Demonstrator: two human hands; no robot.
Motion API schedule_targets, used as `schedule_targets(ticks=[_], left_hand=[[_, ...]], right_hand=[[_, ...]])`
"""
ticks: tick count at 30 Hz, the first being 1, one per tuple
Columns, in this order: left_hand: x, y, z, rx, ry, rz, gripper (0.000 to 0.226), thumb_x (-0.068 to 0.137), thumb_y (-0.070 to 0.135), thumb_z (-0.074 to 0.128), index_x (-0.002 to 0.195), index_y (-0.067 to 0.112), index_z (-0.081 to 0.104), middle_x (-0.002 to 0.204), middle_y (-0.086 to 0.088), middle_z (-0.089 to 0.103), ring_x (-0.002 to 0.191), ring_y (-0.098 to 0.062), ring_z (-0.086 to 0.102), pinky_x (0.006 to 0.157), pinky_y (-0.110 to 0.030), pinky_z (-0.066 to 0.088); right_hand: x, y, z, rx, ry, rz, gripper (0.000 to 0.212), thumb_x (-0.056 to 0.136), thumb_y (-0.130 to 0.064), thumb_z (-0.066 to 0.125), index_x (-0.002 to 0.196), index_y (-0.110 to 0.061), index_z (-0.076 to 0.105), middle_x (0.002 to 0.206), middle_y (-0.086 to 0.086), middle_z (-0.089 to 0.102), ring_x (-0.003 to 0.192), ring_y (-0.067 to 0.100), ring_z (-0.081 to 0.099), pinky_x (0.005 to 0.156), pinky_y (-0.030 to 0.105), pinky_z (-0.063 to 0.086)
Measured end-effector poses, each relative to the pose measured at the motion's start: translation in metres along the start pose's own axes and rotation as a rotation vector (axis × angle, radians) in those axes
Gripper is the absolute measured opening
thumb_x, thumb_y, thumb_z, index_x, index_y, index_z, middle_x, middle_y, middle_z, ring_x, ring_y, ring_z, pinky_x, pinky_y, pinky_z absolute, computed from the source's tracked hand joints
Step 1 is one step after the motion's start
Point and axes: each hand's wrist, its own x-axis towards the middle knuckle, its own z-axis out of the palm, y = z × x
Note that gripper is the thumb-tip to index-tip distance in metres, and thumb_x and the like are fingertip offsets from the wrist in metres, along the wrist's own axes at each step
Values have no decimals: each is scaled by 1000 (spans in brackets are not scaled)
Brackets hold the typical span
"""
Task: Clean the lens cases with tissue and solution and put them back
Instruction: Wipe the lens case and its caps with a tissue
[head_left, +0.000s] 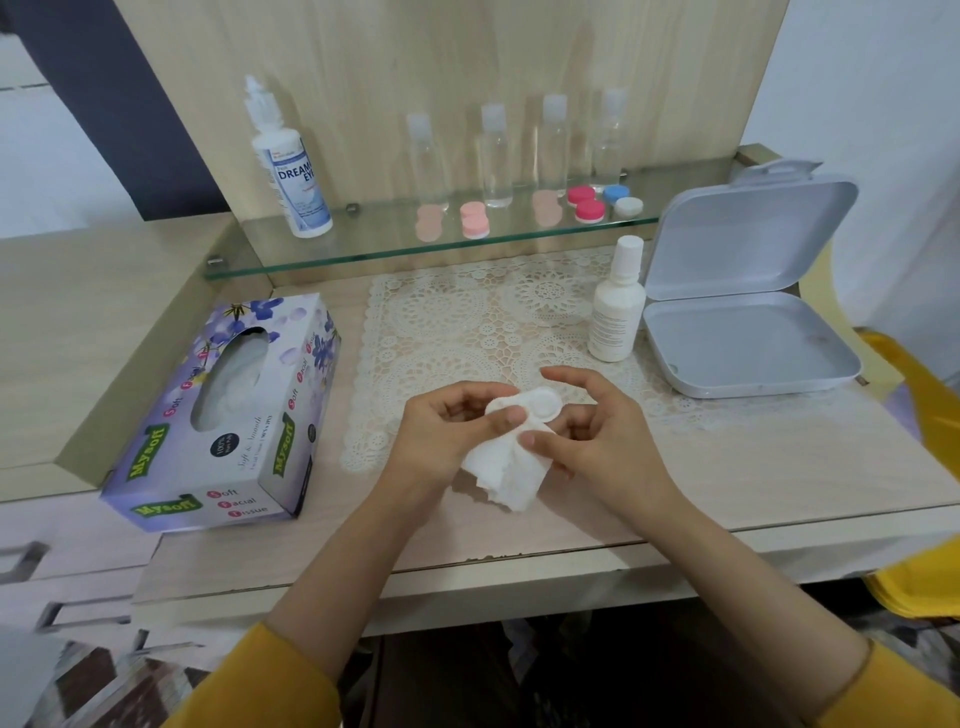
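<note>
Desk (727, 478): light wood, lace mat (467, 322) on top.
Left hand (441, 431): pinches white lens case (535, 408).
Right hand (602, 436): pinches tissue (504, 478) under it.

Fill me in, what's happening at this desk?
A person holds a white lens case wrapped partly in a tissue above the lace mat, apparently wiping it. The left hand pinches the case; the right hand grips the tissue below it. Other coloured lens cases sit on the glass shelf. A small solution bottle stands capped beside the open grey box.
</note>
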Motion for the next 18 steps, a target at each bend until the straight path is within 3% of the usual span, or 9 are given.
schedule_targets(ticks=[5,7,10,12,13,15,16,18], left_hand=[[6,-2,-9,-140,30,8,24,64,18,67,86,8,68,79,-4,69,75,-13,66,64,-18,53],[9,-4,-13,-155,49,3,17,71,8,66,88,8,68,85,-7,68,80,-15,64,67,-17,53],[8,-6,-15,-160,41,1,15,75,5,64,88,9,70,88,-5,70,86,-17,65,69,-18,53],[7,-8,-13,-162,34,2,16,77,4,63,91,8,69,92,-6,71,91,-19,66,71,-18,53],[7,-8,-12,-163,29,5,16,79,4,62,93,7,69,93,-7,71,93,-19,66,72,-19,53],[6,-9,-9,-165,21,9,16,80,4,60,95,6,68,94,-8,71,95,-19,66,74,-20,54],[5,-10,-8,-161,17,12,16,81,4,60,95,6,68,96,-8,71,96,-19,66,75,-20,54],[4,-10,-6,-146,8,16,16,83,4,57,96,7,67,99,-9,70,97,-19,66,77,-20,53]], right_hand=[[-2,-4,-11,-37,15,-21,37,77,6,65,107,-15,60,61,-4,58,50,1,46,58,15,40],[-3,-6,-19,-63,37,-12,24,82,5,58,89,-17,66,70,-3,60,59,0,50,59,14,39],[-4,-10,-25,-33,83,34,29,87,2,49,64,-14,58,67,0,55,60,4,48,57,16,37],[-5,-15,-28,53,129,72,25,89,3,41,67,2,51,63,12,44,51,9,45,50,18,37],[-5,-15,-29,85,148,80,22,90,3,39,75,13,51,68,26,40,52,20,47,46,20,39],[-6,-15,-31,102,200,70,28,93,1,36,94,27,45,86,38,41,75,35,43,56,31,40],[-6,-16,-31,97,200,57,29,93,0,35,94,27,45,83,37,39,73,34,43,56,30,39],[-7,-20,-29,73,158,44,25,92,1,33,82,21,46,71,19,36,53,11,48,46,17,32]])
